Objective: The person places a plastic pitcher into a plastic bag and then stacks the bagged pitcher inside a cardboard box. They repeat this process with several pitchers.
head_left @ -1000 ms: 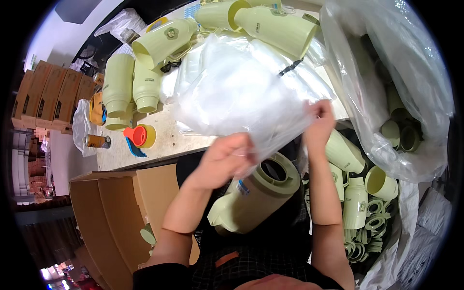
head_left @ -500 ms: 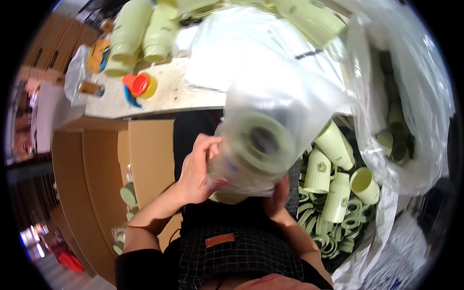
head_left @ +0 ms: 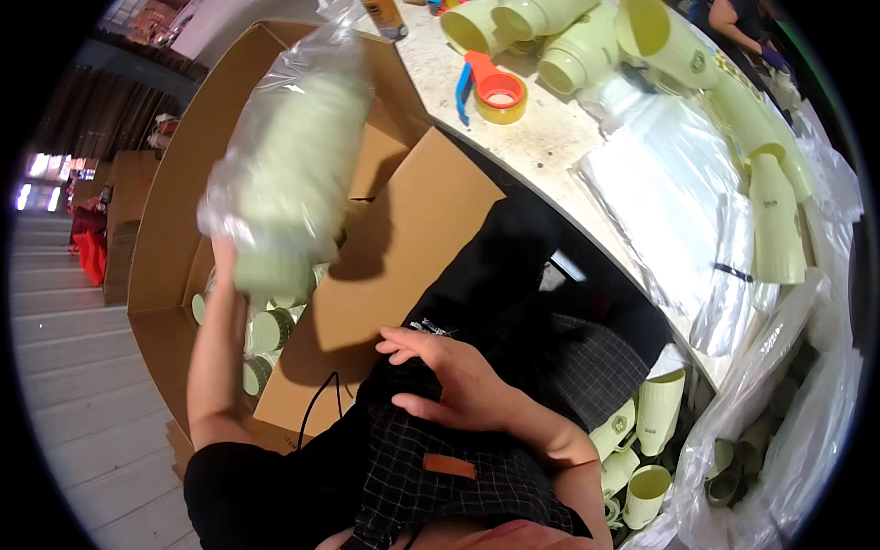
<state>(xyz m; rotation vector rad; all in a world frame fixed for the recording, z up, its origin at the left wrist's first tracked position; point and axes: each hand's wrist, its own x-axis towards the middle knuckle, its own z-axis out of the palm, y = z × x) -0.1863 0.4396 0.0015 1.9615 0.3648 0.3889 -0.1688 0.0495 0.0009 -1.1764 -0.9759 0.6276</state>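
Bagged flask [head_left: 298, 156] aloft at left, over the open cardboard box [head_left: 174, 220]; long axis slants from upper right to lower left, the nearer end, which looks stepped and narrower, pointing down toward the person; motion blurs its outline.

Left grip [head_left: 223, 249] holds the flask from beneath, fingers hidden behind it; right grip [head_left: 454, 378] is empty, thumb and fingers spread fairly wide above the checked apron [head_left: 412, 426].

Counts: one flask in hand; at least three round green ends [head_left: 268, 330] in the box, lower down; one tape roll [head_left: 502, 110] on the counter [head_left: 559, 147], a red-and-blue piece [head_left: 495, 78] over it; one can [head_left: 385, 18] at the counter's edge; at least six pale green shells [head_left: 775, 220] along its far side; one stack of clear bags [head_left: 655, 183]; one rolled bundle [head_left: 724, 284] with a black tie; at least four more shells [head_left: 660, 412] below the counter, lower right.

Materials: flask smooth, pale green, under crinkled, glossy film; box plain brown board, flaps folded out; counter pale, speckled, stained; apron dark, woven, thin white grid, one brown patch [head_left: 449, 466]; large clear sack [head_left: 779, 412] at right, wrinkled, green cylinders inside.
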